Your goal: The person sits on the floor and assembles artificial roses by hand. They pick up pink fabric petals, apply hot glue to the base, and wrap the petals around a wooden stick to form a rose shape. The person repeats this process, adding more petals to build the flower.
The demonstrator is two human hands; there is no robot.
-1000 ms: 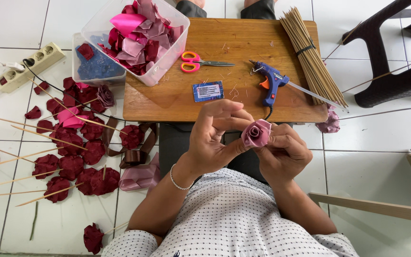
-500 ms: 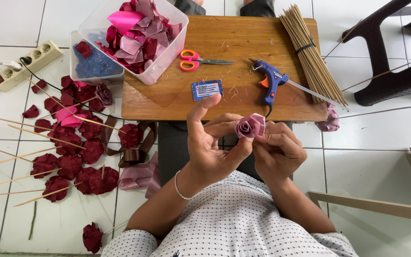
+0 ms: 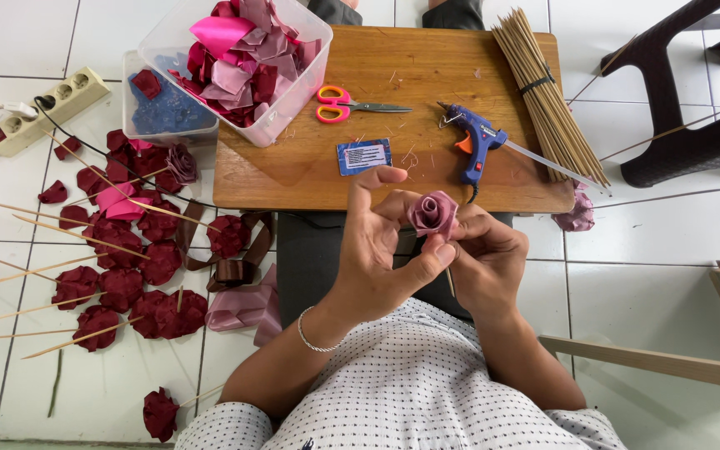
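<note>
Single head-worn view, aimed steeply downward; hands are seen close, wooden board point(image 3: 318, 167) and tiled floor point(image 3: 652, 233) beyond.

Both hands meet before the chest: left hand point(image 3: 381, 254) with thumb and fingers curled, right hand point(image 3: 487, 260) closed beside it.

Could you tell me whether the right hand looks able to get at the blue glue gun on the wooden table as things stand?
Probably yes: the glue gun lies just beyond the right hand with nothing between them, though that hand would first have to free itself from the ribbon rose.

A mauve rolled ribbon rose point(image 3: 432, 212), seemingly on a stick, upright between both hands.
</note>
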